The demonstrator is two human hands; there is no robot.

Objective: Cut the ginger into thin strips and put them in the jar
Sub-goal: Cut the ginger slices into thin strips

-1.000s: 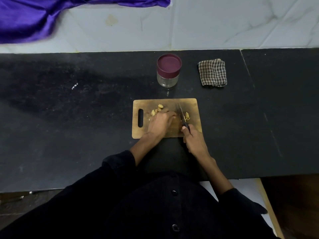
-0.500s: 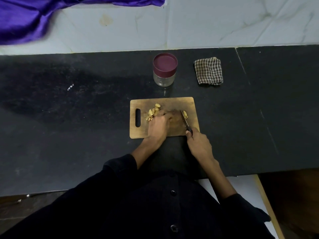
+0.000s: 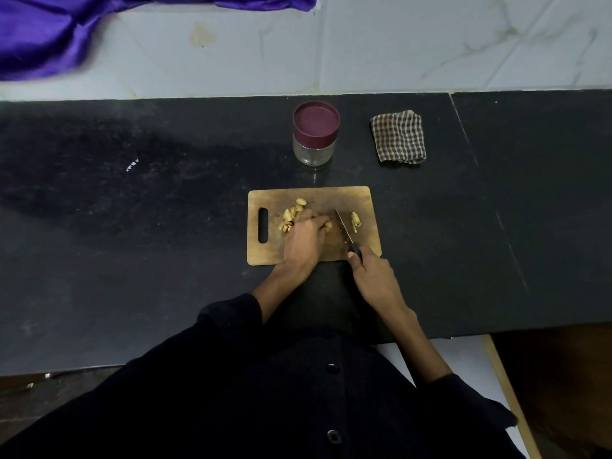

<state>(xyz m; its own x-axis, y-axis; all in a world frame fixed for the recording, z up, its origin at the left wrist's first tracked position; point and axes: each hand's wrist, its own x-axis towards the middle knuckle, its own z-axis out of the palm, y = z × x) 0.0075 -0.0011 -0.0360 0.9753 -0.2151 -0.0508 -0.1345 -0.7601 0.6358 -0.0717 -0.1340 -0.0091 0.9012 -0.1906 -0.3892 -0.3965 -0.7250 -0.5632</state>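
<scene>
Head view: the ginger (image 3: 328, 224) is pinned on the board (image 3: 311, 256) by the curled fingers (image 3: 319, 223) of the left hand (image 3: 306, 238). The knife (image 3: 342, 228) is gripped at its handle by the right hand (image 3: 372, 273), blade beside the fingertips. The piece is judged small, firm, light and slippery when cut, so it is best held low from above. Cut bits (image 3: 291, 215) lie left, some strips (image 3: 356, 221) right. The jar (image 3: 316, 140), lid on, and a cloth (image 3: 399, 137) stand behind on the desk (image 3: 132, 226), not in the way.
</scene>
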